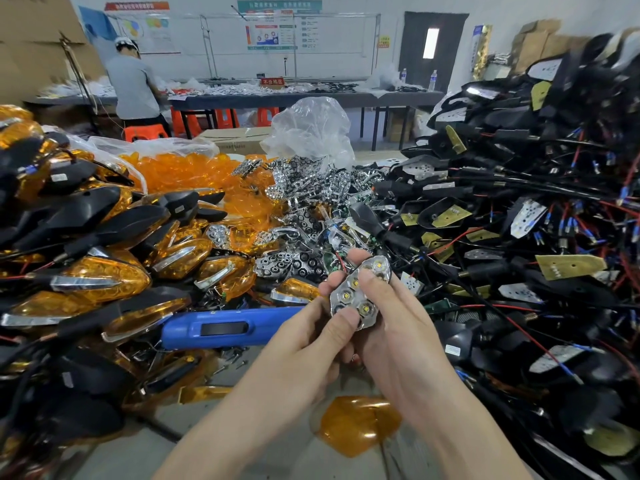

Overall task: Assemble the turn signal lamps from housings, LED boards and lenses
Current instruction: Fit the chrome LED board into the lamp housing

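Chrome-bright and studded with lit-looking LED cups, the reflector unit sits above the bench, pinched between both my hands. My left hand curls behind its lower end with the thumb pressed on the bottom edge. My right hand cradles it from below, with the thumb laid across its middle. Heaps crowd in on every side. Finished lamps with amber faces and black backs slump in a pile on the left. Black housings, trailing red, blue and black wires, climb in a wall on the right and reach past my right wrist. Straight ahead lies a drift of loose chrome reflectors, with a bag of amber lenses behind it to the left and a crumpled clear plastic bag rising above. A blue power screwdriver lies across the bench just beyond my left hand, its tip end hidden behind that hand. A few loose screws lie beside it. One single amber lens rests on the bench between my forearms, its right edge covered by my right arm. Across the room, another worker stands by a long table with orange stools nearby.
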Motion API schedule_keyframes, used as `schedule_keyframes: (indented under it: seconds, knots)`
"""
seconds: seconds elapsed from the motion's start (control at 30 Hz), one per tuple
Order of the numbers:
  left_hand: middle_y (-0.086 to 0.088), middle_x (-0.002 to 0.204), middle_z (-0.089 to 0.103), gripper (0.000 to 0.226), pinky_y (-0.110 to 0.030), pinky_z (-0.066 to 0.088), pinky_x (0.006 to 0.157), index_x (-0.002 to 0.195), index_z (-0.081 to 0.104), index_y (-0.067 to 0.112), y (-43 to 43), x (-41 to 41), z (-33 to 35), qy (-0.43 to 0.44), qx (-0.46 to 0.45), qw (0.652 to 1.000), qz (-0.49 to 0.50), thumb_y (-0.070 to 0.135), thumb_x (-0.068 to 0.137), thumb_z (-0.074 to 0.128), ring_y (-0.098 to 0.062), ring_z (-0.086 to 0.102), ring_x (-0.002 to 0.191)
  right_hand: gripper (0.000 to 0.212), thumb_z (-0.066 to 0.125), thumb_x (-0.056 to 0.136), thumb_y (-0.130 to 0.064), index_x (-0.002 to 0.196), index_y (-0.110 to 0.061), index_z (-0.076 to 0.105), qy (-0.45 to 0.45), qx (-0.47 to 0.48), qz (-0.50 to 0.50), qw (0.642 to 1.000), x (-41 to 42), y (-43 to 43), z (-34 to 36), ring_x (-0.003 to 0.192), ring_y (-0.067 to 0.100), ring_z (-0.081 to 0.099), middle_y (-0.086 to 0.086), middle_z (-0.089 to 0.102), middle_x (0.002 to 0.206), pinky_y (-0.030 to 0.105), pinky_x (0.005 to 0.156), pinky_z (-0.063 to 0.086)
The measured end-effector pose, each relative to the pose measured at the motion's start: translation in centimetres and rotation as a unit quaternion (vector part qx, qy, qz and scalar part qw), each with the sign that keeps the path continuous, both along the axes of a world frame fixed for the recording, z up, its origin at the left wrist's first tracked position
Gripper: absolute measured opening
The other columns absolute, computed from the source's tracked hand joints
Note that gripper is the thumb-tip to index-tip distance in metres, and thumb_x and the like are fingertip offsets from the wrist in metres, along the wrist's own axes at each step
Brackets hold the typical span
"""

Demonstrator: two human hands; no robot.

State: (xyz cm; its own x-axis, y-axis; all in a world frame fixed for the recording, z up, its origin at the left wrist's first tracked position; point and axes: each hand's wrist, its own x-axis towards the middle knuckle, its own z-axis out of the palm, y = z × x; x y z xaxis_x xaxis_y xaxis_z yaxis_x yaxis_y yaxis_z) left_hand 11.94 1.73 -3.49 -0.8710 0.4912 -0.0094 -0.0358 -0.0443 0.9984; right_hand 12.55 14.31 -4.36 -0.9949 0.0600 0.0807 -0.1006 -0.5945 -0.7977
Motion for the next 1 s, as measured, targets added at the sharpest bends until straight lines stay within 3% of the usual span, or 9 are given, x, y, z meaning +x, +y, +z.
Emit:
schedule_keyframes:
  seconds: [0.13,0.2,0.27,0.37,0.47,0.53,0.67,0.83,1.0]
  knots:
    - [0.000,0.068,0.051,0.039,-0.016,0.026,0.038,0.129,0.054,0.023,-0.06,0.04,-0.02,-0.010,0.000,1.000,0.003,0.039,0.093,0.055,-0.008,0.034,0.045,0.020,0.060,0.089,-0.032,0.100,-0.034,0.077,0.001,0.016,-0.006,1.000,0.10,0.03,0.10,0.072,0.017,0.069,0.006,0.075,0.091,0.025,0.041,0.045]
    - [0.000,0.067,0.052,0.043,-0.016,0.026,0.038,0.135,0.051,0.030,-0.07,0.08,0.07,-0.008,0.004,1.000,0.002,0.037,0.093,0.055,-0.008,0.034,0.045,0.017,0.063,0.090,-0.032,0.100,-0.033,0.077,0.001,0.019,-0.008,1.000,0.16,0.03,0.10,0.071,0.015,0.070,0.005,0.075,0.090,0.025,0.040,0.045]
    - [-0.001,0.066,0.052,0.039,-0.016,0.026,0.037,0.131,0.053,0.042,-0.06,0.10,0.21,-0.006,0.012,1.000,0.000,0.036,0.092,0.057,-0.009,0.033,0.044,0.014,0.066,0.092,-0.032,0.100,-0.031,0.077,0.000,0.015,-0.006,1.000,0.31,-0.06,0.21,0.074,0.016,0.071,0.006,0.076,0.093,0.025,0.041,0.046]
    - [-0.001,0.065,0.052,0.018,-0.016,0.026,0.036,0.106,0.065,0.032,-0.06,-0.03,0.25,0.000,0.011,1.000,0.001,0.038,0.091,0.058,-0.008,0.034,0.041,0.016,0.064,0.091,-0.029,0.102,-0.024,0.075,0.007,-0.015,-0.003,1.000,0.28,-0.04,0.22,0.088,0.021,0.074,0.011,0.076,0.111,0.024,0.045,0.050]
    - [0.002,0.064,0.054,0.014,-0.015,0.028,0.037,0.090,0.067,0.031,-0.01,-0.07,0.16,0.022,0.010,1.000,-0.005,0.042,0.087,0.058,-0.006,0.036,0.040,0.018,0.062,0.093,-0.034,0.102,-0.026,0.075,0.017,-0.008,-0.012,1.000,0.11,-0.05,0.31,0.093,0.021,0.075,0.008,0.074,0.120,0.025,0.044,0.049]
    - [0.003,0.064,0.055,0.012,-0.014,0.029,0.039,0.091,0.067,0.037,0.07,-0.03,0.11,0.042,0.006,0.999,-0.006,0.042,0.087,0.057,-0.004,0.037,0.040,0.021,0.062,0.090,-0.045,0.095,-0.031,0.076,0.015,0.004,-0.031,0.999,0.04,-0.12,0.41,0.091,0.022,0.075,0.006,0.076,0.105,0.025,0.040,0.046]
    - [0.005,0.064,0.054,0.024,-0.009,0.029,0.040,0.111,0.063,0.039,0.08,0.10,-0.10,0.044,0.001,0.999,-0.007,0.041,0.088,0.057,0.000,0.038,0.040,0.024,0.057,0.089,-0.047,0.085,-0.033,0.075,0.000,0.045,-0.071,0.996,-0.03,-0.10,0.25,0.085,0.025,0.075,0.004,0.076,0.091,0.025,0.038,0.044]
    - [0.007,0.060,0.054,0.012,-0.011,0.029,0.038,0.086,0.067,0.051,0.21,0.37,0.17,0.043,0.001,0.999,-0.007,0.046,0.083,0.057,-0.002,0.037,0.039,0.036,0.046,0.104,-0.038,0.081,-0.032,0.073,0.014,0.070,-0.083,0.994,-0.02,0.04,-0.08,0.087,0.025,0.076,0.004,0.076,0.095,0.027,0.039,0.045]
    - [0.008,0.061,0.056,0.016,-0.010,0.030,0.040,0.083,0.063,0.035,0.09,0.04,-0.19,0.079,-0.045,0.996,0.013,0.042,0.094,0.055,-0.001,0.040,0.041,0.031,0.051,0.095,-0.050,0.088,-0.027,0.070,0.030,0.099,-0.063,0.993,0.08,0.09,-0.19,0.077,0.023,0.074,0.015,0.077,0.104,0.028,0.041,0.047]
